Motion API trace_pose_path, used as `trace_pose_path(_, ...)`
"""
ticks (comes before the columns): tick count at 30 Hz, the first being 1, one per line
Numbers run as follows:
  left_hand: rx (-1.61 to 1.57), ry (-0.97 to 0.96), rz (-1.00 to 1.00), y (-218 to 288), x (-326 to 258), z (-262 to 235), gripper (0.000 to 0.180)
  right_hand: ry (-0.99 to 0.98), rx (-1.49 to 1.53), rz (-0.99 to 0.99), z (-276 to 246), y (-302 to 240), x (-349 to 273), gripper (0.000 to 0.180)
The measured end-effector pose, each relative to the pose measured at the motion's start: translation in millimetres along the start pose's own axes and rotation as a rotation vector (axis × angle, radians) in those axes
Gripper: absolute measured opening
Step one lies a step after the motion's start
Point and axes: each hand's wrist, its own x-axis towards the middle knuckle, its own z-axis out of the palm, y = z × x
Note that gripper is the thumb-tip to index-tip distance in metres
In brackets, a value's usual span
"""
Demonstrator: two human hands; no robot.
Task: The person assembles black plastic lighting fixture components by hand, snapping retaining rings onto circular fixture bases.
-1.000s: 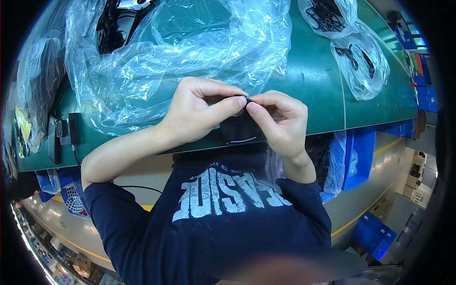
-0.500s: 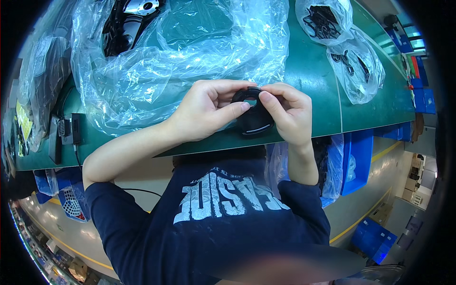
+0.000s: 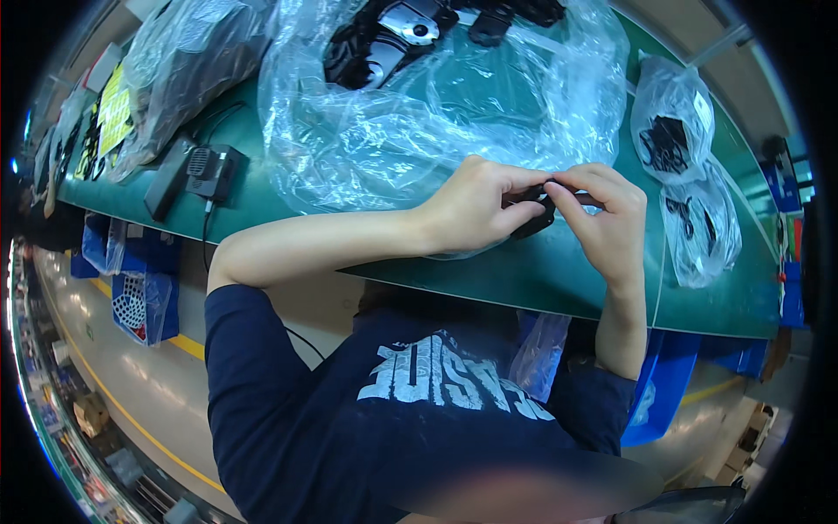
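Observation:
Over the near edge of a green table (image 3: 419, 272), my two hands meet around a black part (image 3: 535, 224) with a rounded edge. My left hand (image 3: 478, 208) grips it from the left, thumb across its face and fingers along the top. From the other side, my right hand (image 3: 614, 217) pinches its upper edge between thumb and fingertips. A dark strip shows behind my right thumb; I cannot tell whether it belongs to the same part. Fingers cover most of the part.
Beyond my hands spreads a large clear plastic bag (image 3: 349, 131) with black and silver parts (image 3: 393, 44) on it. Clear bags of black pieces (image 3: 668, 144) lie to the right. A black boxy device (image 3: 214, 170) with a cable stands left. Blue bins (image 3: 668, 384) sit below the table edge.
The black part has been tilted, so its round opening and lower face no longer show. My fingertips have drawn together at its top. The whole view has shifted, with more table showing left.

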Motion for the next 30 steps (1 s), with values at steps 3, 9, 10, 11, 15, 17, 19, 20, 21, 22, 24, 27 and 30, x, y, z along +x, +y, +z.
trace_pose_path(3,-0.057,0.005,-0.011,-5.0,2.6,-1.1,0.035,-0.015,0.028,-0.044,6.4,9.1,2.4,0.012)
trace_pose_path(9,-0.016,0.041,-0.031,-12.3,-3.3,-1.7,0.032,0.023,0.088,-0.071,15.8,19.2,-2.7,0.019)
trace_pose_path(10,-0.131,0.085,-0.059,-13.6,-4.5,1.6,0.033,0.028,0.081,-0.048,16.9,19.1,-4.4,0.019)
trace_pose_path(11,-0.114,0.059,-0.089,-13.8,-6.4,1.6,0.033,0.033,0.078,-0.082,17.1,18.7,-6.3,0.019)
trace_pose_path(15,-0.074,0.023,-0.208,-3.0,-6.2,0.3,0.032,0.116,-0.011,-0.238,21.7,23.5,-11.7,0.016)
trace_pose_path(17,-0.153,0.043,-0.201,-15.2,-6.7,5.7,0.031,0.192,-0.077,-0.338,25.8,27.6,-13.5,0.013)
trace_pose_path(19,-0.223,0.069,-0.194,-20.4,-6.4,6.0,0.031,0.181,-0.066,-0.302,25.5,27.6,-14.8,0.013)
trace_pose_path(20,-0.271,0.04,-0.219,-19.2,-7.2,5.6,0.031,0.172,-0.057,-0.274,25.6,27.7,-14.4,0.013)
trace_pose_path(21,-0.321,0.014,-0.244,-18.8,-8.5,6.3,0.032,0.167,-0.055,-0.269,25.4,29.3,-14.6,0.013)
trace_pose_path(22,-0.324,0.015,-0.25,-19.8,-9.0,6.3,0.032,0.153,-0.046,-0.273,24.9,31.1,-14.7,0.014)
trace_pose_path(24,-0.506,0.01,-0.31,-22.1,-9.9,4.9,0.033,0.136,-0.036,-0.274,24.1,32.7,-14.2,0.016)
trace_pose_path(27,-0.642,-0.005,-0.358,-26.4,-10.7,-0.7,0.036,0.138,0.094,-0.134,21.4,33.0,-13.0,0.015)
trace_pose_path(30,-0.69,-0.002,-0.36,-20.2,-11.3,-4.9,0.035,0.028,0.344,0.147,19.2,35.8,-12.5,0.011)
